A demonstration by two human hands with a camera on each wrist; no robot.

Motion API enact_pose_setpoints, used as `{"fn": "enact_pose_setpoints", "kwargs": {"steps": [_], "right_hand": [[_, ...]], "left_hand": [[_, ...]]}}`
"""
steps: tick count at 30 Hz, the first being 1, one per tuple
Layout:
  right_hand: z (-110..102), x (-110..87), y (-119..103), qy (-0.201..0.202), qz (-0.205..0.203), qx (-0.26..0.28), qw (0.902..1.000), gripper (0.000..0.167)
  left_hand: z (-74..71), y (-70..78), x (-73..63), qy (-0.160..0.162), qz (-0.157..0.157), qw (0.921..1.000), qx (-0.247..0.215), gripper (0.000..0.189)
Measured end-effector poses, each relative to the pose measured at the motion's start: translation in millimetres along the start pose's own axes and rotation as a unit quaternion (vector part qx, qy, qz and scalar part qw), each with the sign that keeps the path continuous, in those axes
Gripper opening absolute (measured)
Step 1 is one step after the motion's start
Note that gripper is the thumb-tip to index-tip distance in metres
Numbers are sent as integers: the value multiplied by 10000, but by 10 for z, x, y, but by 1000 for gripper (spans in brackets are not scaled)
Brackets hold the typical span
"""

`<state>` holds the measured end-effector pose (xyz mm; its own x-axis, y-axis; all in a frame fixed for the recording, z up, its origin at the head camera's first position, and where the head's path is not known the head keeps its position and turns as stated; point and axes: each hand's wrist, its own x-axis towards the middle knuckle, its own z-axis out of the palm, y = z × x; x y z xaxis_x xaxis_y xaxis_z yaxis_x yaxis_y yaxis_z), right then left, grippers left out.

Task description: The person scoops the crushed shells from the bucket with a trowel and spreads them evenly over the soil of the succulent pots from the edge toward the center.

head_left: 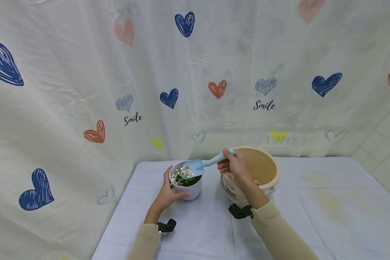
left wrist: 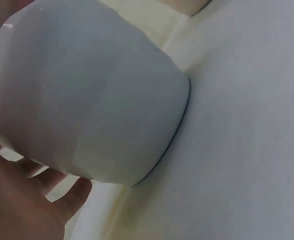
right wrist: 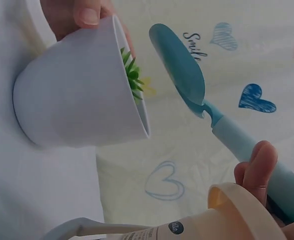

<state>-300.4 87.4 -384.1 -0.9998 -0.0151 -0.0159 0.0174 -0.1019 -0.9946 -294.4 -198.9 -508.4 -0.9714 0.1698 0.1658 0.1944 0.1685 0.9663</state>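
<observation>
A white flowerpot (head_left: pixel 191 191) stands on the table with a green plant (head_left: pixel 187 181) and pale pebbles (head_left: pixel 175 176) inside. My left hand (head_left: pixel 165 193) holds the pot from its left side, thumb at the front and fingers round the back. In my right hand (head_left: pixel 235 167) is the handle of a light blue garden trowel (head_left: pixel 195 168). The trowel's blade, loaded with pale pebbles in the head view, hangs over the pot's opening. From the right wrist view, the blade (right wrist: pixel 179 62) is above the rim of the pot (right wrist: pixel 76 90), apart from it.
A cream bucket (head_left: pixel 273 169) stands right of the pot, beneath my right forearm, with a few pebbles visible inside. White cloth (head_left: pixel 211 231) covers the table. Behind it hangs a curtain (head_left: pixel 230 122) printed with hearts.
</observation>
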Motion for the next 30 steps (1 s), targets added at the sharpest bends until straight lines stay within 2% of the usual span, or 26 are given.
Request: {"fn": "enact_pose_setpoints", "kwargs": {"steps": [4, 9, 14, 23, 30], "right_hand": [[-4, -9, 16, -31, 77, -76, 9999, 38], [-6, -19, 24, -98, 31, -83, 9999, 36], [-6, -27, 14, -189, -12, -141, 9997, 35], [-7, -29, 15, -317, -101, -203, 9992, 32], [-2, -36, 8, -430, -133, -240, 9987, 31]], "left_hand": [[103, -39, 12, 342, -111, 9992, 156, 132], [196, -61, 28, 818, 71, 9959, 380, 131], [239, -44, 31, 1099, 210, 9927, 456, 124], [225, -74, 33, 1238, 149, 9896, 722, 122], [183, -62, 19, 1083, 113, 9923, 585, 119]]}}
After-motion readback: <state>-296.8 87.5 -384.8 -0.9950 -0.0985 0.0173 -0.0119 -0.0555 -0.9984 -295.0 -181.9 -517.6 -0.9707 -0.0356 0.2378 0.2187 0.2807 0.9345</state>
